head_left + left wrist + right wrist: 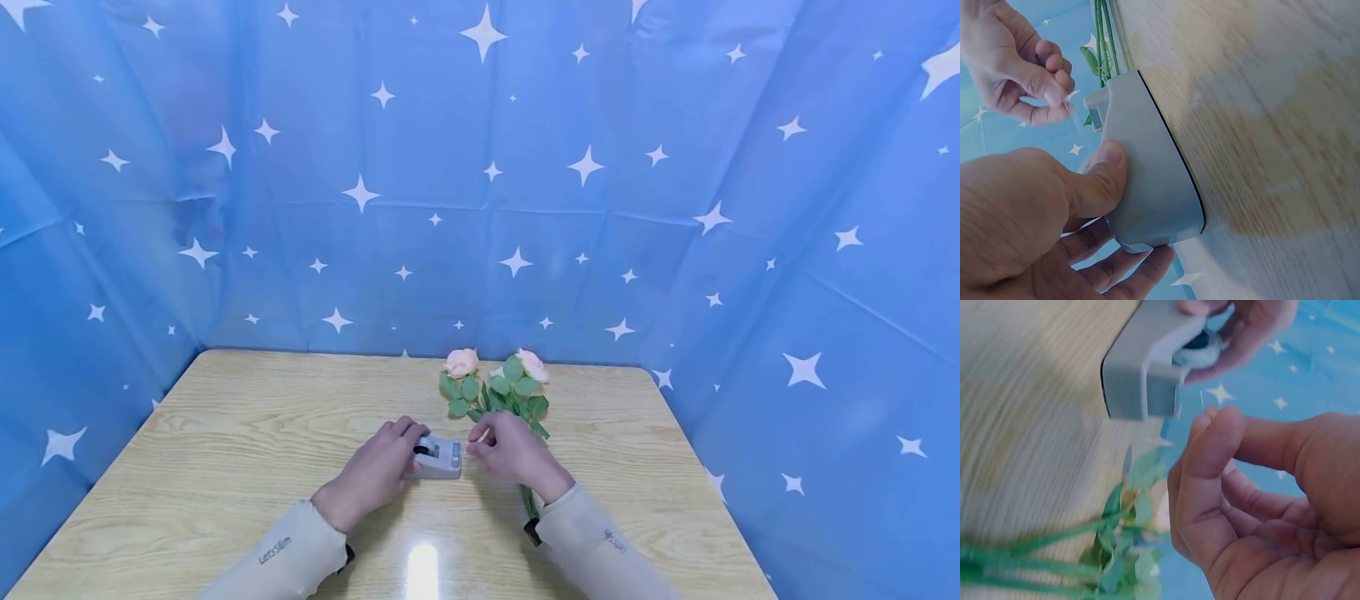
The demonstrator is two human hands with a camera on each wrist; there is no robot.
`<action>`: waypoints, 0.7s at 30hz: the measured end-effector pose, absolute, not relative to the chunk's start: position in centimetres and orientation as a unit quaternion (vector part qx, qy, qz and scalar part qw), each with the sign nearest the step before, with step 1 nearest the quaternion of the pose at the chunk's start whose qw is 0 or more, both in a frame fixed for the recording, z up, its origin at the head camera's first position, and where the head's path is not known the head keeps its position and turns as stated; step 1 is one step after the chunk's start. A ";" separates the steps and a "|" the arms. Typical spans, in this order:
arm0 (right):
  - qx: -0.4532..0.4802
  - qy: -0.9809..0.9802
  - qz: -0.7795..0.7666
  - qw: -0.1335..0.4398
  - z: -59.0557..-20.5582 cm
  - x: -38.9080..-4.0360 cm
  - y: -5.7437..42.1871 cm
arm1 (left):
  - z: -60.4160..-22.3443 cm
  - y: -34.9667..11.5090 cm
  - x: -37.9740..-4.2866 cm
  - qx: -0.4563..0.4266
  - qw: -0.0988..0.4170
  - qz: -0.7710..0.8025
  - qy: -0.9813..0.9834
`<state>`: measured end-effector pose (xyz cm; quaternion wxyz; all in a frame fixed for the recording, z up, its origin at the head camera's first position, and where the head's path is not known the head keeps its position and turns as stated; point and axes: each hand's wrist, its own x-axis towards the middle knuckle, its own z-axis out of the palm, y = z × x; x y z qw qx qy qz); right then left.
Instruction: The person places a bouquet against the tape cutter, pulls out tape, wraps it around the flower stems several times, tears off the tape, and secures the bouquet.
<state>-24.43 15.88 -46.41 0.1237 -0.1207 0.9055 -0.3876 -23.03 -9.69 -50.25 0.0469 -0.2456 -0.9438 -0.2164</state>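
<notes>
A grey tape dispenser (442, 468) sits on the wooden table, its roll of tape (1200, 353) seated inside. My left hand (375, 467) grips it from the left, thumb along one side and fingers around the back end. Just past its cutter end, my right hand (519, 450) pinches the end of a clear strip of tape (1202, 399) between thumb and forefinger. The strip is thin and hard to see, and spans the short gap to the dispenser. Pink roses (461, 362) with green leaves lie beyond the right hand, their stems partly hidden under the right hand and forearm.
The pale wooden tabletop (285, 417) ends at the back against a blue curtain (420, 233) with white stars, which also hangs along both sides. A bright light reflection (422, 571) shows near the front of the table.
</notes>
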 end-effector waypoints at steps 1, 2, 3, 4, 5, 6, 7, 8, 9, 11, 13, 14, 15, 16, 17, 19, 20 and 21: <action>-0.117 0.904 -0.390 0.129 -46.3 -24.4 16.3 | -50.3 -9.7 -23.0 -0.244 0.047 -0.217 -0.944; -0.117 0.902 -0.393 0.132 -46.3 -24.4 16.7 | -50.3 -9.7 -23.1 -0.244 0.048 -0.218 -0.944; -0.118 0.901 -0.396 0.133 -46.2 -24.4 17.1 | -50.3 -9.7 -23.1 -0.243 0.047 -0.219 -0.944; -0.119 0.901 -0.395 0.132 -46.2 -24.4 17.6 | -50.3 -9.7 -23.1 -0.242 0.046 -0.220 -0.944; -0.120 0.901 -0.395 0.131 -46.2 -24.4 18.1 | -50.3 -9.7 -23.1 -0.242 0.044 -0.220 -0.944; -0.122 0.901 -0.397 0.130 -46.1 -24.3 18.5 | -50.4 -9.7 -23.1 -0.241 0.043 -0.221 -0.944; -0.122 0.900 -0.399 0.129 -46.1 -24.3 18.9 | -50.5 -9.7 -23.1 -0.241 0.042 -0.221 -0.944; -0.122 0.899 -0.401 0.130 -46.1 -24.3 19.4 | -50.5 -9.7 -23.1 -0.241 0.041 -0.222 -0.944; -0.120 0.898 -0.403 0.131 -46.1 -24.3 19.8 | -50.5 -9.7 -23.0 -0.240 0.039 -0.221 -0.944; -0.112 0.895 -0.409 0.135 -46.1 -24.3 20.6 | -50.5 -9.7 -23.0 -0.240 0.039 -0.221 -0.944; -0.105 0.896 -0.410 0.136 -46.2 -24.3 21.4 | -50.5 -9.7 -22.9 -0.240 0.040 -0.222 -0.944; -0.103 0.896 -0.410 0.135 -46.2 -24.4 21.7 | -50.5 -9.7 -22.9 -0.240 0.041 -0.222 -0.944; -0.100 0.896 -0.410 0.136 -46.2 -24.5 22.1 | -50.5 -9.7 -22.9 -0.240 0.040 -0.222 -0.944; -0.099 0.896 -0.410 0.136 -46.2 -24.5 22.4 | -50.5 -9.7 -22.9 -0.240 0.041 -0.222 -0.944; -0.100 0.895 -0.413 0.137 -46.2 -24.6 22.7 | -50.4 -9.7 -22.9 -0.240 0.042 -0.223 -0.944; -0.104 0.889 -0.422 0.142 -46.3 -24.7 23.2 | -50.4 -9.7 -22.9 -0.240 0.043 -0.222 -0.944; -0.108 0.886 -0.427 0.144 -46.4 -24.8 23.4 | -50.4 -9.7 -22.9 -0.240 0.043 -0.223 -0.944; -0.110 0.883 -0.431 0.147 -46.4 -24.9 23.6 | -50.4 -9.7 -22.9 -0.240 0.042 -0.223 -0.944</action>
